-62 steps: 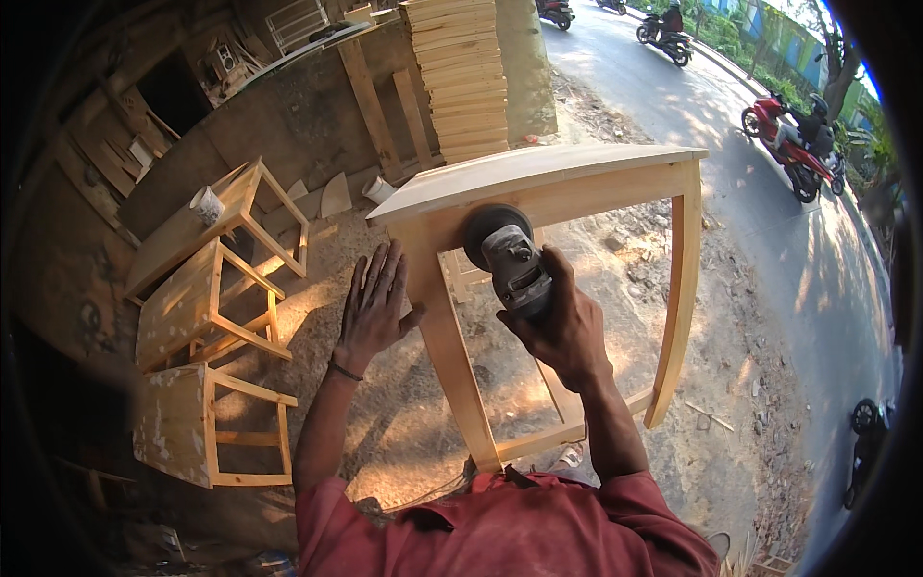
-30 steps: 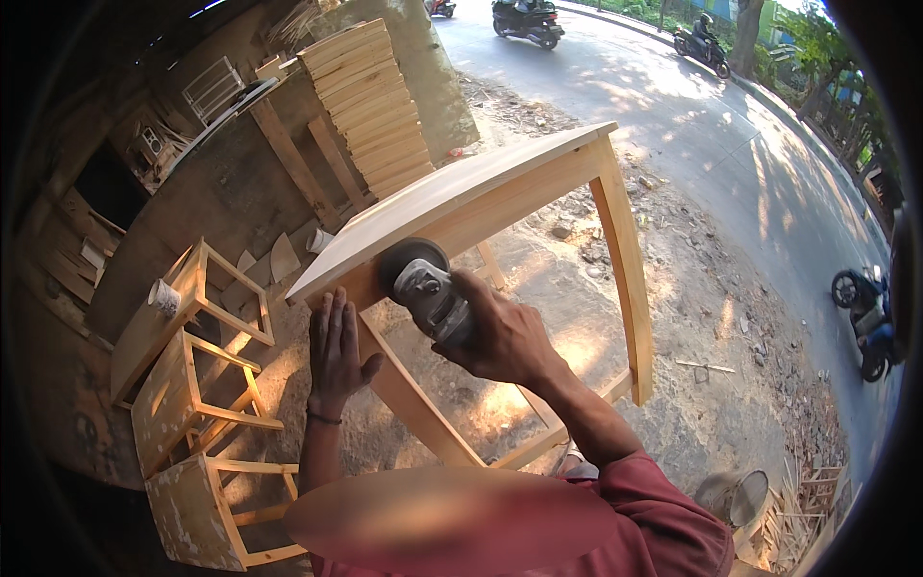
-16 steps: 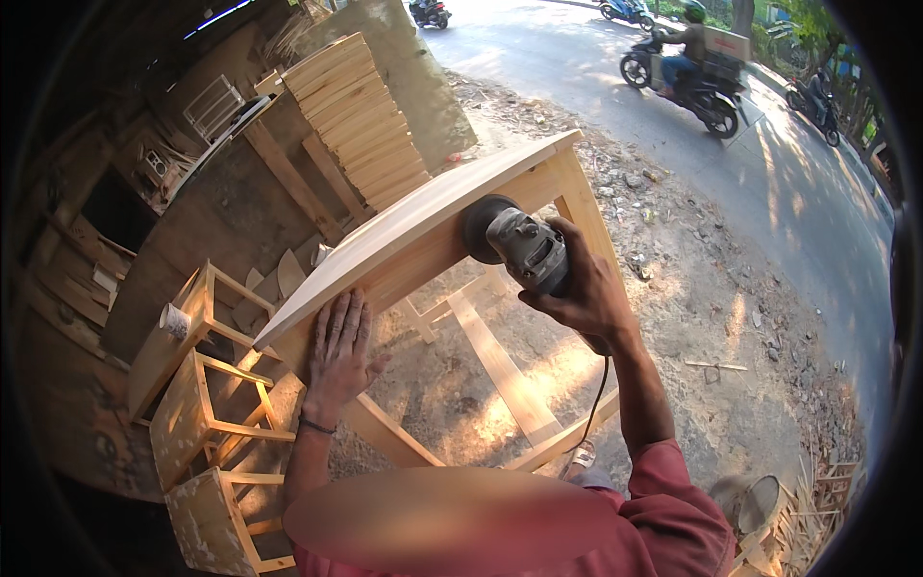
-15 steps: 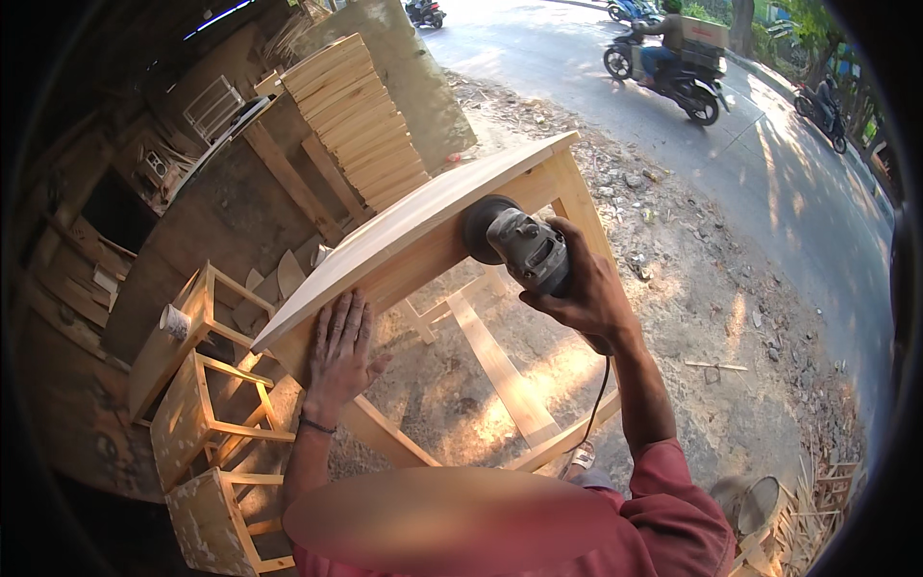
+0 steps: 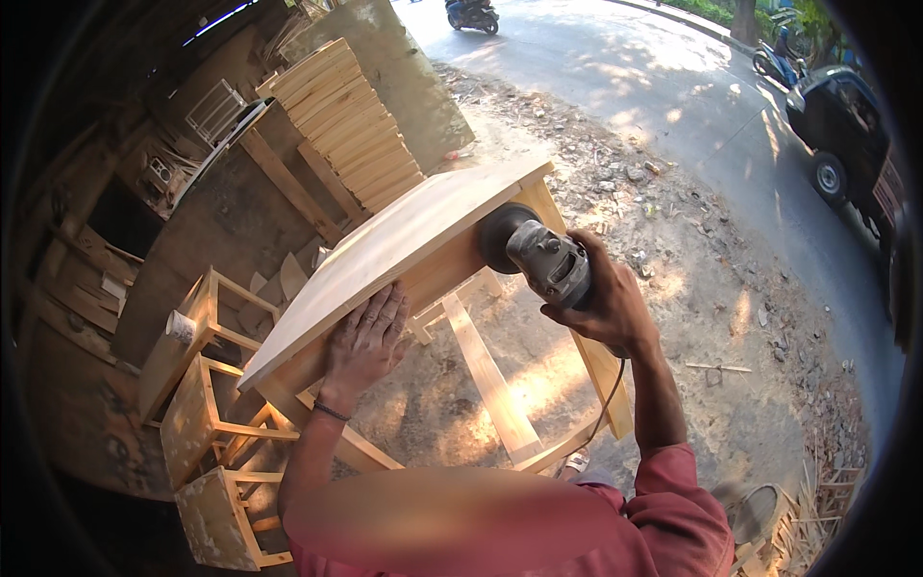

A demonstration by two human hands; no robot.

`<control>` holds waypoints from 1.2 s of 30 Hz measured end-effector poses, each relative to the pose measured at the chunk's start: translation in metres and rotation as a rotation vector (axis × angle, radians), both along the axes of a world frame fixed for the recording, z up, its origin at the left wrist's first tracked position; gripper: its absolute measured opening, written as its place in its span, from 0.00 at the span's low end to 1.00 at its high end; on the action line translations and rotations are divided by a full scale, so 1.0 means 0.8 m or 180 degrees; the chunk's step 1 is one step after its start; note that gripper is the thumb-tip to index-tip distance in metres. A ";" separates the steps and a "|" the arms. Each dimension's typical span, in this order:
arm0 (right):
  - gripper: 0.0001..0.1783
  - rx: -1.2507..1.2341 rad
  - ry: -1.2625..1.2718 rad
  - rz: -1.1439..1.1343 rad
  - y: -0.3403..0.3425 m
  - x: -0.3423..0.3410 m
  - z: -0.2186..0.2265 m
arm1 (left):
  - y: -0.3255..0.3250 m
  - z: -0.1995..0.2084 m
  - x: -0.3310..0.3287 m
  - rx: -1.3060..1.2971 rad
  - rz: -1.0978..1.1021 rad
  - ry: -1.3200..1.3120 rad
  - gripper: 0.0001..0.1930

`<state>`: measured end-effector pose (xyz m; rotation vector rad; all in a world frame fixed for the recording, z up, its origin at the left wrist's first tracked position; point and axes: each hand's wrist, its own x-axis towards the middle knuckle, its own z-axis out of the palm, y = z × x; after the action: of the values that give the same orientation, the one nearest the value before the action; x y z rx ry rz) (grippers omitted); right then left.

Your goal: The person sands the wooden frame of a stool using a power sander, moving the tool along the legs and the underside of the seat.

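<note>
A pale wooden table stands before me, its top tilted in the view and its apron facing me. My right hand is wrapped round the body of a dusty grey angle grinder. The grinder's round dark disc lies against the apron near the right-hand leg. Its cord hangs down from below my right wrist. My left hand rests flat on the apron nearer the left corner, fingers stretched out and touching the underside edge of the top.
Several wooden stools stand at the left, one with a white cup on it. Stacked boards rise behind the table. Rubble edges the road, where a dark truck and a motorcycle show. Wood scraps lie at lower right.
My right hand and the grinder have shifted right along the apron toward the leg. My left hand has slid right too. The passing motorcycle with a box is gone and a truck has come in.
</note>
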<state>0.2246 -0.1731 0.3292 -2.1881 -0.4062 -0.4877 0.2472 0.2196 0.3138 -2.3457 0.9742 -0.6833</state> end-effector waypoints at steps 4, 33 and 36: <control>0.50 0.0221 0.0121 -0.0116 -0.016 -0.010 -0.005 | -0.011 -0.007 0.001 0.0458 0.0086 -0.0231 0.34; 0.50 0.1501 0.0238 -0.0796 -0.001 -0.044 -0.085 | -0.071 0.017 0.047 0.0440 -0.0292 0.0086 0.32; 0.50 0.1596 0.0293 -0.0932 0.015 -0.060 -0.100 | -0.054 0.023 0.057 0.0499 -0.0378 -0.0010 0.33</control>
<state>0.1764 -0.1610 0.2490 -1.7739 0.0880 -0.5734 0.2932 0.1761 0.3324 -2.1641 1.1308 -0.6312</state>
